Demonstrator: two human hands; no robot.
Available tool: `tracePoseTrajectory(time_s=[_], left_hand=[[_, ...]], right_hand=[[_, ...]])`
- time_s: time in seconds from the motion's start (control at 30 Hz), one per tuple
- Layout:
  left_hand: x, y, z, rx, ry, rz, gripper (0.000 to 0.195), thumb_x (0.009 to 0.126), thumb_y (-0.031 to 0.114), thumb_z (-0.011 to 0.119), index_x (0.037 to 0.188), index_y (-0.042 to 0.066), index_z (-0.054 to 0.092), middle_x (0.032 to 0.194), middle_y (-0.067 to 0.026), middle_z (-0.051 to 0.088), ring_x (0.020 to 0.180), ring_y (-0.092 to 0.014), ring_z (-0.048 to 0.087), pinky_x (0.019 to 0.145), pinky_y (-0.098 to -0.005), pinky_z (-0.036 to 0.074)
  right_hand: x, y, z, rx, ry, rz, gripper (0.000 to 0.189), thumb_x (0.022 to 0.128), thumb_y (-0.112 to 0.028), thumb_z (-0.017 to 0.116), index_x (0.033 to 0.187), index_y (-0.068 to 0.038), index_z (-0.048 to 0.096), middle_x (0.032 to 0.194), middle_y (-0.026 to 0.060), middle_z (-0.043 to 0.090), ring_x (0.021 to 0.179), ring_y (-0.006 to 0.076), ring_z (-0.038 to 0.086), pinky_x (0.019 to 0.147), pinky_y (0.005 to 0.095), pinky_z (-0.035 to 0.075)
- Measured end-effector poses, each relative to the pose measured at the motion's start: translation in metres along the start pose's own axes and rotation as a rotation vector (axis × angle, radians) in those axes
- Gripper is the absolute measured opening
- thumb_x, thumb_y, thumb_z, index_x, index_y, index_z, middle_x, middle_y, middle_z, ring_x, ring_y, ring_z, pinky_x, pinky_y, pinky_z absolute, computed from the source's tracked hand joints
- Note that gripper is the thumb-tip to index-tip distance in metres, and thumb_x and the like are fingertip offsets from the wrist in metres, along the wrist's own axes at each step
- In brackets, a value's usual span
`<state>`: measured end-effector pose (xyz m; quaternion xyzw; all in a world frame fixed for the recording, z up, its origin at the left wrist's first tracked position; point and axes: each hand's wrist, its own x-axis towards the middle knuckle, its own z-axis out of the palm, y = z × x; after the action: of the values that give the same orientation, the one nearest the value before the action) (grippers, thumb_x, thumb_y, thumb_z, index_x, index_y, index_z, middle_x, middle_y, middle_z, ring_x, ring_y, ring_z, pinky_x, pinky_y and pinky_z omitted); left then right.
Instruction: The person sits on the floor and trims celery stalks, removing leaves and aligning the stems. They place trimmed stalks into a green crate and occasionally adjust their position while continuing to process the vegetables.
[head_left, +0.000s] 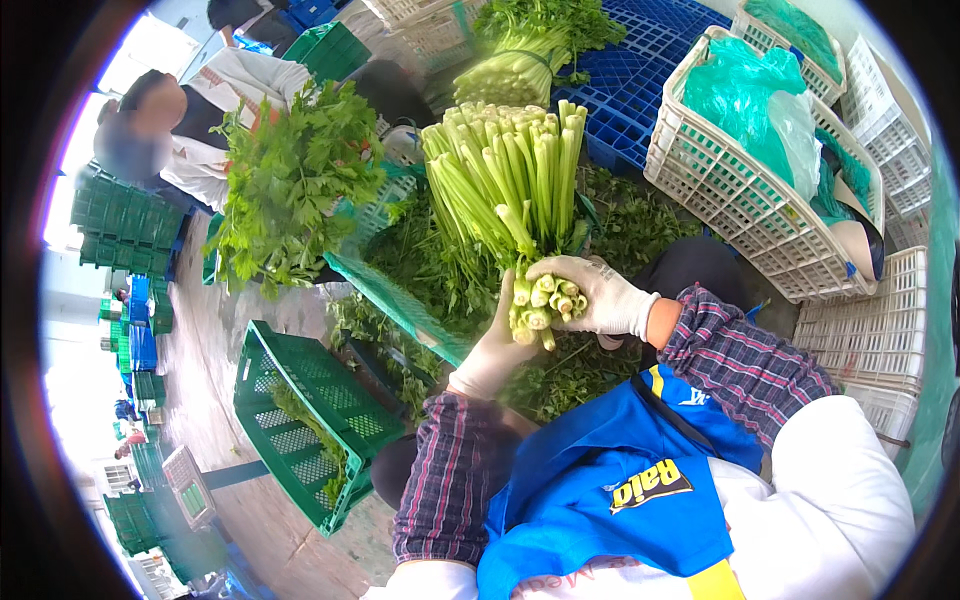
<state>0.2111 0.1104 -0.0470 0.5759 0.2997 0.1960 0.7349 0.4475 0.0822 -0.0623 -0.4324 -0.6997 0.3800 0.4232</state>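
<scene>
Between my two gloved hands is a small bunch of celery stalks (541, 304), its cut ends turned toward me. My left hand (491, 352) wraps the bunch from the left side. From the right, my right hand (600, 296) closes over it, fingers on the stalks. Just beyond stands a large pile of celery stalks (506, 172), cut ends up, with leaves below. Loose celery leaves (442, 262) lie in a crate lined with green netting (397, 300). A tied bundle of celery (517, 67) rests farther back, near a blue plastic pallet (637, 75).
A green plastic crate (315, 435) with some greens sits on the floor at left. White crates (750, 202) holding green plastic bags (750, 112) stand at right. A co-worker (217, 97) sits across to the left, behind leafy celery tops (300, 180). Stacked green crates (127, 217) stand beyond.
</scene>
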Motion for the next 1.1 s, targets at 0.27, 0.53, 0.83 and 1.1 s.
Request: tracePoseTrajectory(time_s=[0.27, 0.53, 0.83, 1.1], left_hand=[[0.025, -0.009, -0.025, 0.287, 0.143, -0.06, 0.07, 0.105, 0.033, 0.059, 0.165, 0.009, 0.032, 0.163, -0.0118, 0.044, 0.147, -0.03, 0.046, 0.122, -0.0541, 0.036], [0.077, -0.016, -0.063, 0.835, 0.2, 0.147, 0.082, 0.083, 0.017, 0.09, 0.151, 0.002, 0.048, 0.139, -0.0099, 0.065, 0.126, -0.023, 0.064, 0.11, -0.0346, 0.052], [0.132, 0.036, -0.093, 0.921, -0.232, 0.043, 0.09, 0.087, 0.043, 0.087, 0.158, 0.008, 0.044, 0.158, 0.0015, 0.056, 0.146, -0.018, 0.048, 0.136, -0.0396, 0.014], [0.143, 0.025, -0.093, 0.972, -0.275, 0.113, 0.086, 0.091, 0.061, 0.072, 0.159, 0.015, 0.047, 0.16, 0.0048, 0.052, 0.149, -0.016, 0.043, 0.131, -0.0388, 0.026]], right_hand=[[0.007, 0.003, -0.004, 0.052, 0.074, 0.071, 0.073, 0.079, -0.02, 0.094, 0.142, -0.013, 0.059, 0.141, 0.0131, 0.061, 0.134, 0.0321, 0.059, 0.117, 0.0419, 0.046], [0.046, 0.02, -0.025, 0.016, 0.042, 0.151, 0.089, 0.071, -0.029, 0.099, 0.147, -0.01, 0.057, 0.164, 0.0236, 0.039, 0.154, 0.0389, 0.038, 0.127, 0.0443, 0.032], [0.082, 0.04, -0.046, 0.372, 0.028, 0.268, 0.119, 0.074, -0.023, 0.099, 0.166, 0.001, 0.026, 0.144, 0.0093, 0.061, 0.135, 0.0185, 0.056, 0.118, 0.0343, 0.044], [0.089, 0.042, -0.053, 0.452, 0.011, 0.282, 0.079, 0.077, -0.022, 0.097, 0.143, -0.008, 0.057, 0.132, 0.0054, 0.069, 0.124, 0.015, 0.063, 0.111, 0.0347, 0.051]])
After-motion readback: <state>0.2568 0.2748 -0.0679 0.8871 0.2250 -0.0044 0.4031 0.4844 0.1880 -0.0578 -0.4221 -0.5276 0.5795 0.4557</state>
